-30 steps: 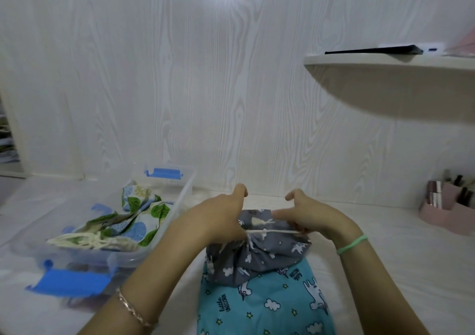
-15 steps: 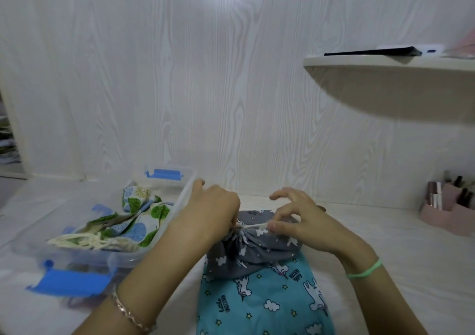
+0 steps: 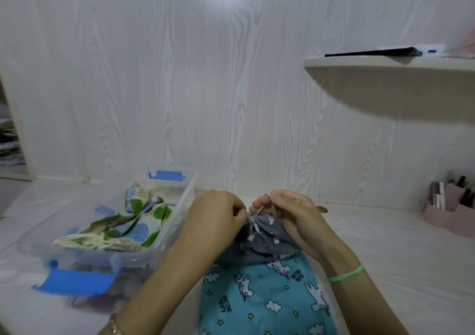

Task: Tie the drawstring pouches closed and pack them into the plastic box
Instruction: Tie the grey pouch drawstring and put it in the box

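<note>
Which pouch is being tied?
The grey cloud-print pouch: left hand and right hand pinch its cord. The teal unicorn pouch lies underneath; the leaf-print pouch is boxed.

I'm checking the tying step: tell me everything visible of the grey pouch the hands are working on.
The grey pouch is soft printed fabric, cotton by its look, with small white clouds and figures. Its mouth is gathered into tight pleats, and a pale drawstring comes out there. Its lower edge overlaps a teal unicorn-print cloth. The left hand grips the gathered neck from the left; the right hand pinches the drawstring just above it. Whether a knot is finished cannot be told.
</note>
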Available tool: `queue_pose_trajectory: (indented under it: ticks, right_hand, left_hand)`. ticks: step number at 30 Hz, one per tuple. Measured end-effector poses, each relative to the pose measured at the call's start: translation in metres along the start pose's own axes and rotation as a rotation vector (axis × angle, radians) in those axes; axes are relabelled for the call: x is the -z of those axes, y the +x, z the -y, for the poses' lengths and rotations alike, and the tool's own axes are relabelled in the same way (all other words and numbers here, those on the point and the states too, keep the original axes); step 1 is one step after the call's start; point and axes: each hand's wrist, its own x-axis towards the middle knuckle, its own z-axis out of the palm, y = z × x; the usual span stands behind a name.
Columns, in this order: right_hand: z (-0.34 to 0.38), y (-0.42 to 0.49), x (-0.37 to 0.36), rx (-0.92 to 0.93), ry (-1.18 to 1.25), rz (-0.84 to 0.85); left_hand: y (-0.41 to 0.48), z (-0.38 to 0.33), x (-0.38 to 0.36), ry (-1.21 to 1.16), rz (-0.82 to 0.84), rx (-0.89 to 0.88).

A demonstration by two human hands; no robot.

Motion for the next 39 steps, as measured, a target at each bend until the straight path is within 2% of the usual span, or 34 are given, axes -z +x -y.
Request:
queue_pose_trajectory:
  ticks: [4, 8, 11, 13, 15, 19, 24, 27, 30, 32, 39]
  right_hand:
    - [-0.005, 0.003, -0.004, -0.008, -0.1, -0.093]
    - [-0.007, 0.004, -0.004, -0.056, -0.017, -0.088]
    - [-0.008, 0.002, -0.003, -0.047, -0.083, -0.118]
    - [-0.009, 0.002, -0.003, -0.043, -0.113, -0.195]
    - [-0.01, 0.003, -0.003, -0.045, -0.078, -0.256]
    - [-0.008, 0.004, 0.0, -0.062, -0.011, -0.255]
    - [-0.009, 0.005, 0.001, -0.12, -0.02, -0.353]
    - [-0.007, 0.007, 0.0, -0.155, -0.057, -0.312]
    - [-0.004, 0.006, 0.0, -0.157, -0.353, -0.258]
    - [-0.001, 0.005, -0.002, -0.145, -0.535, -0.217]
    - [0.0, 0.007, 0.001, -0.128, -0.723, -0.054]
  left_hand:
    - [-0.005, 0.0, -0.016, -0.323, -0.066, 0.158]
    - [-0.008, -0.004, -0.027, -0.631, -0.107, 0.264]
    - [-0.006, -0.005, -0.032, -0.781, -0.095, 0.307]
    - [-0.005, -0.005, -0.035, -0.904, -0.101, 0.362]
    - [-0.007, -0.008, -0.037, -1.026, -0.11, 0.423]
    - [-0.009, -0.01, -0.035, -1.269, -0.11, 0.563]
    - [-0.011, -0.01, -0.036, -1.603, -0.029, 0.722]
    - [-0.012, -0.01, -0.038, -1.628, -0.033, 0.722]
    - [-0.011, -0.006, -0.042, -1.616, -0.05, 0.628]
    - [-0.01, -0.004, -0.045, -1.503, -0.083, 0.52]
    - [-0.007, 0.0, -0.045, -1.218, -0.072, 0.237]
